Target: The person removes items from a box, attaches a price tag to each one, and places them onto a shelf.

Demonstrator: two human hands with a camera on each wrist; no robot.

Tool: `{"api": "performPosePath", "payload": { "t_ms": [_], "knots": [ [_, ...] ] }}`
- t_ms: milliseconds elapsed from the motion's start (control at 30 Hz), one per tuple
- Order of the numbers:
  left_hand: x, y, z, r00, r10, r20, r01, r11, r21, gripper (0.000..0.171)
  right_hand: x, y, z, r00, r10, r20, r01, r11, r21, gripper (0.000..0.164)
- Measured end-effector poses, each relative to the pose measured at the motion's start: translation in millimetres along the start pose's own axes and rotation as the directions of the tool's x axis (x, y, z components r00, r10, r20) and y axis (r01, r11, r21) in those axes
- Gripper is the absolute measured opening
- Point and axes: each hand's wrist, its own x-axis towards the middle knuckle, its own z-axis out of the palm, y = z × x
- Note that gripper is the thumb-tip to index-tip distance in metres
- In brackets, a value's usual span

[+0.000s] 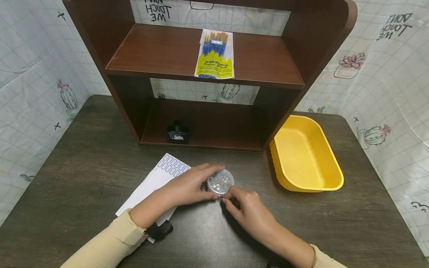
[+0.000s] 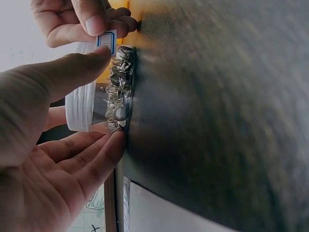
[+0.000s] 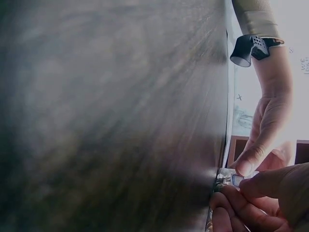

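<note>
A small clear round jar [image 1: 220,182] of silvery metal pieces, which look like thumbtacks [image 2: 118,89], stands on the dark tabletop. My left hand [image 1: 191,185] holds it, fingers along the far side and thumb on the near side. On the jar's side is a small white label [image 2: 106,42] with a blue border, its lower end under my left thumb. My right hand [image 1: 251,214], its fingers curled, pinches at the label's other end. In the right wrist view the label [image 3: 237,180] shows between both thumbs. The writing on it is too small to read.
Left of the jar lies a white label sheet [image 1: 151,186], partly under my left forearm. A yellow basin [image 1: 305,149] stands to the right. Behind is a brown shelf [image 1: 161,48] with a pack of artist brushes [image 1: 215,56] above and a dark ink bottle [image 1: 177,133] below.
</note>
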Motion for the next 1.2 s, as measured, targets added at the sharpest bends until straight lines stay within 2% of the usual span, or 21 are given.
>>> {"api": "performPosePath", "payload": {
  "t_ms": [333, 667, 933, 1100, 1200],
  "knots": [
    [-0.4, -0.6, -2.0, 1.000, 0.005, 0.009, -0.006, 0.999, 0.035, 0.079, 1.1, -0.9, -1.0, 1.000, -0.006, 0.004, 0.006, 1.000, 0.008, 0.011],
    [-1.6, -0.9, -3.4, 1.000, 0.016, 0.003, -0.016, 1.000, 0.023, 0.080, 3.0, 0.8, -9.5, 0.996, 0.080, 0.041, -0.079, 0.997, -0.022, 0.006],
    [-1.7, 0.3, -3.3, 1.000, 0.020, -0.006, -0.020, 0.999, 0.036, 0.081, 7.7, -3.5, -11.6, 0.988, 0.144, 0.058, -0.129, 0.969, -0.209, 0.029],
    [-1.1, -1.2, -2.0, 0.999, 0.032, -0.012, -0.032, 0.999, 0.037, 0.081, 7.3, -0.2, -9.7, 0.992, 0.116, 0.046, -0.101, 0.960, -0.260, 0.067],
    [0.0, -2.4, -1.0, 0.999, 0.045, -0.014, -0.044, 0.998, 0.034, 0.082, 8.9, 1.6, -8.7, 0.992, 0.119, 0.047, -0.102, 0.958, -0.266, 0.082]
  ]
}}
